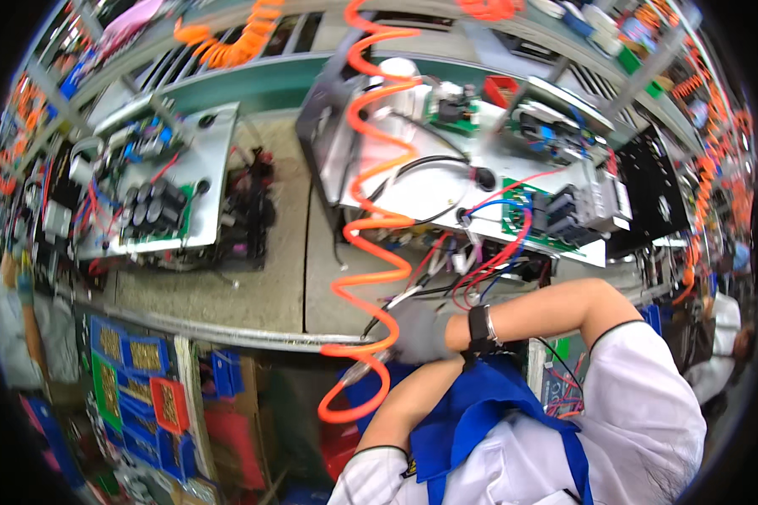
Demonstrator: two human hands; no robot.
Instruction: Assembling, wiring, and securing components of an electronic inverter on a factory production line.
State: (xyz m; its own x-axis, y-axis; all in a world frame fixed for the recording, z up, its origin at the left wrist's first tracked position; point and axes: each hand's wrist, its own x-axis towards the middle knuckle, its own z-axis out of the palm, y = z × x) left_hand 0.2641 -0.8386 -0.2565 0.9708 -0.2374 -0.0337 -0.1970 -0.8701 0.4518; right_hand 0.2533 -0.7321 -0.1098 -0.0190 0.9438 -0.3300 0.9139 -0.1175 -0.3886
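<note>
My right hand (pixel 421 333), in a grey glove, is at the front edge of the bench, its forearm reaching in from the right with a black band at the wrist. The fingers look curled, but what they grip is not clear. Black and white cables (pixel 406 295) run down beside the glove. My left forearm (pixel 417 402) passes beneath the right wrist, which hides the left hand. A coiled orange hose (pixel 370 278) hangs in front of the glove. Above stands a metal chassis (pixel 429 189) with circuit boards, capacitors and red and blue wires (pixel 509 244).
A second chassis plate (pixel 219 156) with boards stands at the left of the bench (pixel 227 307). Blue bins (pixel 146 355) and a red bin (pixel 169 405) of small fasteners sit below the bench edge. Other people (pixel 34 328) work at both sides. More orange hoses (pixel 236 42) hang above.
</note>
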